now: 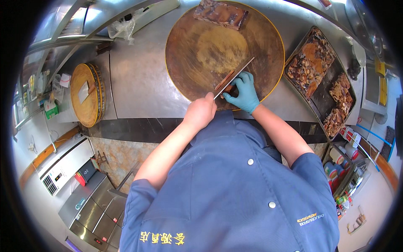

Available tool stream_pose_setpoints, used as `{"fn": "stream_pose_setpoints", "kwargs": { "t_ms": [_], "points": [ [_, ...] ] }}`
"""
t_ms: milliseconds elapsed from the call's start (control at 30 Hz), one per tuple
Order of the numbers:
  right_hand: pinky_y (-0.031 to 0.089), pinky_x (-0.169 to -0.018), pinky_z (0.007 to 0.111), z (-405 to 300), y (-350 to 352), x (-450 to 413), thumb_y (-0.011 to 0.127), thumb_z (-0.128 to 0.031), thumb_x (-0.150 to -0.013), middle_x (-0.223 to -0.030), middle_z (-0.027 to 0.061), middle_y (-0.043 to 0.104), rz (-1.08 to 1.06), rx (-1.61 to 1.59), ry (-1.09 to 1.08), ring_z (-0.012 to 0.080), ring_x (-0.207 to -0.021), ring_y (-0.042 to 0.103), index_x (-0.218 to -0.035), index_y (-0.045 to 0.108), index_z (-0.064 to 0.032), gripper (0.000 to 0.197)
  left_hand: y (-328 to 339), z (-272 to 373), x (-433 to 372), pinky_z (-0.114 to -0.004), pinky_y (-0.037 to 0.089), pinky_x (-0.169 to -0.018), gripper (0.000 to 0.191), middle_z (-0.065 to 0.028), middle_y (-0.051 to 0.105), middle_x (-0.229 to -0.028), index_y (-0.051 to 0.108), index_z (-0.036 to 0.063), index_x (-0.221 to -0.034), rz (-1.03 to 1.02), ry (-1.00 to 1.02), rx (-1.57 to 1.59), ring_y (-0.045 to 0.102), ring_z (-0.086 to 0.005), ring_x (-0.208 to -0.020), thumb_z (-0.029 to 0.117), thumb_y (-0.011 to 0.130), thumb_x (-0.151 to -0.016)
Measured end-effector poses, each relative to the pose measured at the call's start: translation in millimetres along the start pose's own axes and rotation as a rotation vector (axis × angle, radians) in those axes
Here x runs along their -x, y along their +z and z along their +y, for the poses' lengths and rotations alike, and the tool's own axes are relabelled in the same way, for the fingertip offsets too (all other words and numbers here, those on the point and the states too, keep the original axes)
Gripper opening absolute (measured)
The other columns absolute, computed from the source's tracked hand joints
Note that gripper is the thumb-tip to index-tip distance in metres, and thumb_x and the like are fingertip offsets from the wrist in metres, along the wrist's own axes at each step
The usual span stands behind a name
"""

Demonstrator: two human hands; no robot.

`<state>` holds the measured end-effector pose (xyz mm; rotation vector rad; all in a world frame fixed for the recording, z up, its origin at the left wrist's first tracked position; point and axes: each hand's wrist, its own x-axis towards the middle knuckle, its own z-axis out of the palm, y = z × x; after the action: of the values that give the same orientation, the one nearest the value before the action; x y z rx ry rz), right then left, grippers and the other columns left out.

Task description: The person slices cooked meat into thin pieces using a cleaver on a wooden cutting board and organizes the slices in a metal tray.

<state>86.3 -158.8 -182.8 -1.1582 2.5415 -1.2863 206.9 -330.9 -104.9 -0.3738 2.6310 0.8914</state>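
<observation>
My bare left hand is closed around the handle of a knife, whose blade slants up and right over a large round chopping board. In a teal glove, my right hand bends its fingers over a small dark brown piece of meat close beside the blade. A thin reddish-brown strip of meat lies along the blade's other side. The hand and blade partly hide the meat. At the board's far edge rests a pressed block of meat.
Right of the board, a metal tray holds several chunks of layered meat. At left on the steel counter stands a smaller round chopping board with a cleaver on it. A clear plastic bag lies at the back.
</observation>
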Motion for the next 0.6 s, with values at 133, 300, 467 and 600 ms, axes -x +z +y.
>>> {"fn": "stream_pose_setpoints", "kwargs": {
  "t_ms": [133,300,467,600],
  "points": [
    [0.042,-0.1,0.05,1.0,-0.8,-1.4,0.083,-0.035,-0.064,-0.12,0.0177,0.054,-0.056,0.071,0.007,0.042,-0.114,0.046,-0.104,0.065,-0.0054,0.053,-15.4,17.6,9.1,-0.06,0.049,-0.066,0.018,-0.029,0.063,-0.074,0.049,0.0008,-0.096,0.039,0.065,0.0,0.063,-0.0497,-0.074,0.018,0.054,-0.097],
    [0.042,-0.102,0.051,2.0,5.4,3.6,0.084,-0.036,-0.063,-0.12,0.0209,0.053,0.005,0.072,0.026,0.0442,-0.115,0.045,-0.108,0.065,-0.004,0.059,-43.8,37.6,49.4,-0.058,0.05,-0.064,0.018,-0.0265,0.064,-0.072,0.05,0.0012,-0.094,-0.052,-0.031,-0.046,0.064,-0.0486,-0.071,0.019,0.055,-0.097],
    [0.042,-0.103,0.052,6.6,9.1,8.5,0.084,-0.038,-0.064,-0.121,0.0226,0.053,-0.001,0.056,0.046,0.0453,-0.118,0.044,-0.109,0.065,-0.0031,0.06,-43.7,34.6,59.0,-0.055,0.053,-0.061,0.019,-0.0229,0.064,-0.066,0.052,0.002,-0.093,-0.012,-0.004,-0.095,0.066,-0.0441,-0.065,0.02,0.056,-0.096],
    [0.043,-0.103,0.051,5.4,7.3,8.6,0.084,-0.037,-0.064,-0.122,0.0232,0.053,-0.028,0.052,0.052,0.0452,-0.119,0.044,-0.105,0.066,-0.0023,0.056,-44.5,35.8,58.8,-0.056,0.053,-0.062,0.018,-0.0241,0.064,-0.067,0.052,0.0011,-0.094,-0.038,-0.03,-0.083,0.065,-0.0453,-0.066,0.019,0.056,-0.096]
  ]
}}
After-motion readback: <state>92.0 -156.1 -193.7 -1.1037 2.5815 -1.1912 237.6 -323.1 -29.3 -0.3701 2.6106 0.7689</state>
